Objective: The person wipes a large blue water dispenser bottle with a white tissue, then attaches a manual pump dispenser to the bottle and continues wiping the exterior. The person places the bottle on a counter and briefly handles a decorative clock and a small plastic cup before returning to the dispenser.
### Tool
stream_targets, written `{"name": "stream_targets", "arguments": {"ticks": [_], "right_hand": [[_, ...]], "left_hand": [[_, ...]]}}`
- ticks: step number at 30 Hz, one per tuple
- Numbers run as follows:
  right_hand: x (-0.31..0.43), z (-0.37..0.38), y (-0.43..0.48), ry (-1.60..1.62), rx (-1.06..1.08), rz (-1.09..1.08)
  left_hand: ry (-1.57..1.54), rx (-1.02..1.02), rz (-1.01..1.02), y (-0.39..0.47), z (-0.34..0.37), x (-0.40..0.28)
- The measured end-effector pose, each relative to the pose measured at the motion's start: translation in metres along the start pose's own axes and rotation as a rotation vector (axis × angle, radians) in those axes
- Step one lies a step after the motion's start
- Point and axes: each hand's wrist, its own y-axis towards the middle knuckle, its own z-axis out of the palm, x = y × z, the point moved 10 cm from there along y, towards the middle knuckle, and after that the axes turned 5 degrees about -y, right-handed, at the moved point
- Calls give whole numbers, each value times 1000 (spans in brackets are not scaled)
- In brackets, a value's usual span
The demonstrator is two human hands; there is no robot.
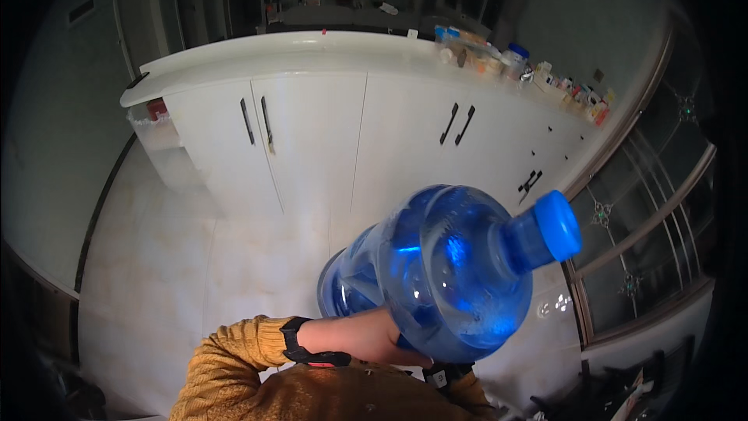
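Note:
A large blue plastic water cooler bottle [456, 280] lies slanted in front of my chest, its blue cap [558, 225] pointing to the upper right and its base to the left. My left hand [380, 333] comes in from the left and is against the underside of the bottle; its fingers are mostly hidden behind the plastic. My right hand is hidden beneath the bottle; only the black band at its wrist and the mustard knitted sleeve show below the bottle's shoulder. The bottle looks see-through, with droplets or glints on its wall.
White cabinets [315, 140] with black handles run across the view under a white countertop [350, 58]. Jars and small packages stand at its right end. A clear bin [169, 152] is at the left end. Glass-panelled doors [643, 216] are on the right, with dark clutter at lower right.

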Motion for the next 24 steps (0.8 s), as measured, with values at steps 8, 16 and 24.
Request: {"name": "stream_targets", "arguments": {"ticks": [8, 16, 24], "right_hand": [[142, 56, 152, -69, 3, -83], [282, 93, 280, -108, 14, -184], [414, 150, 432, -112, 171, -235]], "left_hand": [[41, 95, 59, 118, -143, 17], [168, 26, 364, 237, -283, 7], [514, -319, 328, 331, -430, 11]]}}
